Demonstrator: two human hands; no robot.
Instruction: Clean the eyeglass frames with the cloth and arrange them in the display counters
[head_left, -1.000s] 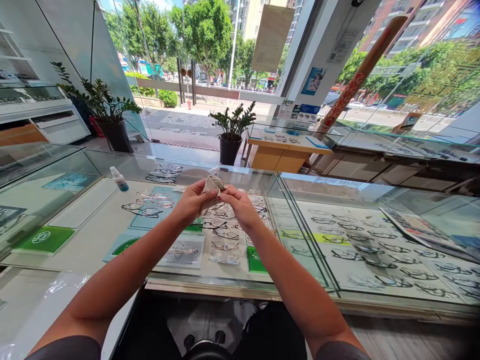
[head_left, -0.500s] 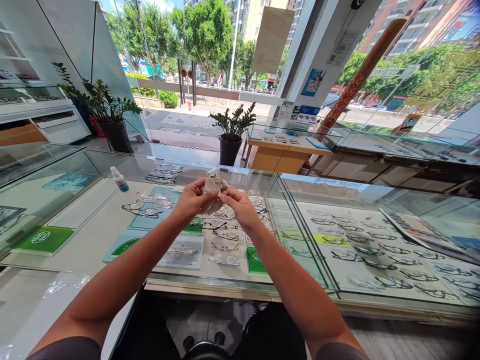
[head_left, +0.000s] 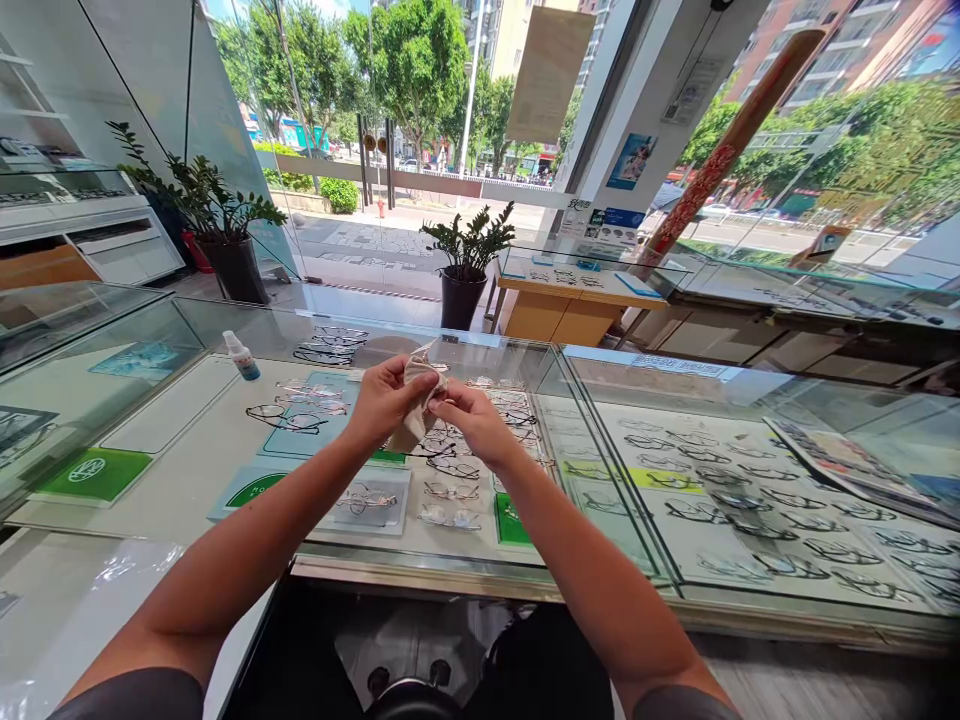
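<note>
Grasps a crumpled beige cloth (head_left: 409, 432) in the left hand (head_left: 377, 402); pinches it also with the grip of the right hand (head_left: 478, 422); holds it above the glass surface (head_left: 199, 435), over rows of eyeglasses (head_left: 452, 468).

cloth (head_left: 409, 434): inner folds hidden | left hand (head_left: 381, 400): some fingertips behind cloth | bottle (head_left: 241, 358), 9 o'clock: label too small to read | chair (head_left: 412, 702), 6 o'clock: cut by bottom edge | right sleeve (head_left: 681, 703), 5 o'clock: cut off
</note>
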